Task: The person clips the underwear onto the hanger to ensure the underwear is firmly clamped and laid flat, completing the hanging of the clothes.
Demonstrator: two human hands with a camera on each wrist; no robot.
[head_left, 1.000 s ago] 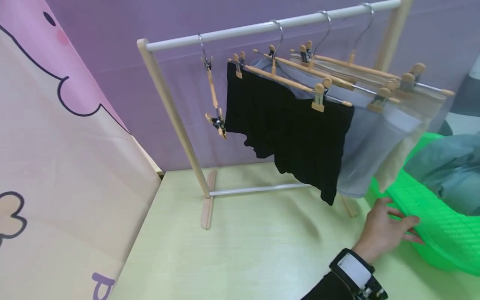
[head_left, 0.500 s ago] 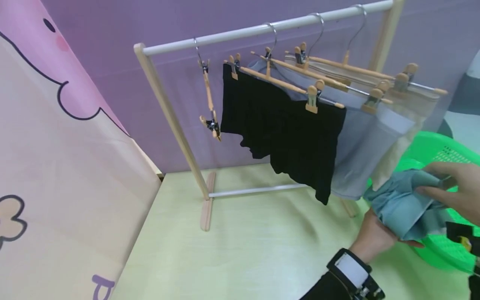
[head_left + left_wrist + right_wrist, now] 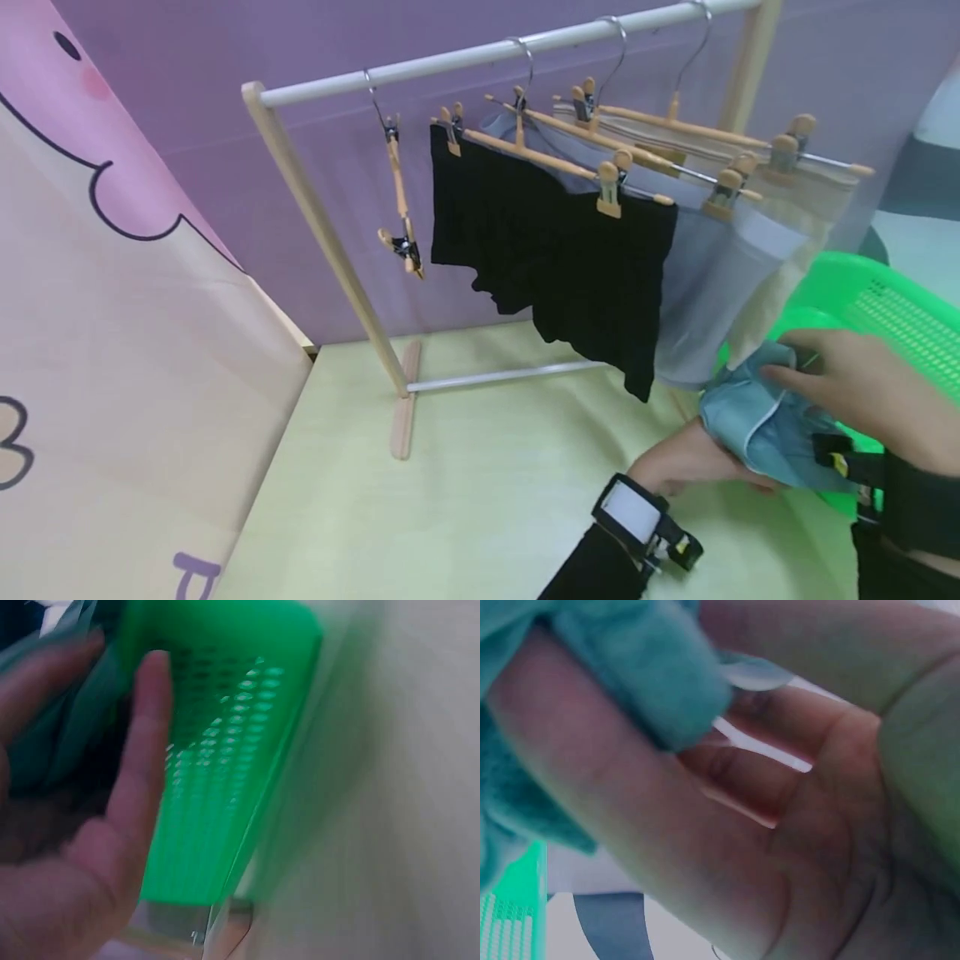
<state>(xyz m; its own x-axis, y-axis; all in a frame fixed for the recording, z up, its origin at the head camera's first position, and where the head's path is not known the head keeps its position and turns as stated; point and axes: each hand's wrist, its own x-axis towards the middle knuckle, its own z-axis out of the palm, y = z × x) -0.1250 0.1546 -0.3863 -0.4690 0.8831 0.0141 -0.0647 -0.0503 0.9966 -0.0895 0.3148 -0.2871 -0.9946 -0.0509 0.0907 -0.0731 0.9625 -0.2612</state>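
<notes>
In the head view a bunched blue-green garment (image 3: 757, 417) is held over the near side of a green plastic basket (image 3: 840, 283). My right hand (image 3: 855, 383) pinches its upper edge between thumb and fingers; the right wrist view shows the cloth (image 3: 652, 682) caught there. Below and left of it is my left hand (image 3: 690, 458), its fingertips mostly hidden behind the fabric. From the left wrist, the left hand's fingers (image 3: 146, 742) look extended beside the basket wall (image 3: 217, 772), with dark blue-green cloth behind them.
A rack with a white rail (image 3: 450, 62) stands on the pale table (image 3: 450, 500). From it hang black shorts (image 3: 555, 242), a grey garment (image 3: 697, 275) and a beige one (image 3: 795, 217) on clip hangers. One bare clip hanger (image 3: 397, 183) hangs at the left end.
My right hand came into view with the blue-green garment, lifting it from above the basket. My left hand let go of the basket rim and moved left under the cloth.
</notes>
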